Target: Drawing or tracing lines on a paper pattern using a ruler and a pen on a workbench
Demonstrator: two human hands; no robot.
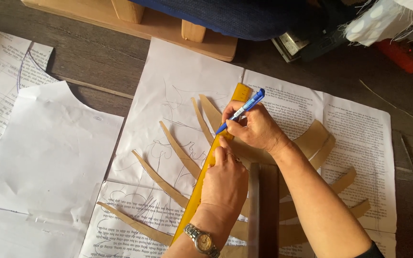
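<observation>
Head view, steeply downward, close above floor [96,57]

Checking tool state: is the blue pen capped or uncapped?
Uncapped: the blue pen in the right hand shows its bare tip against the yellow ruler.
</observation>
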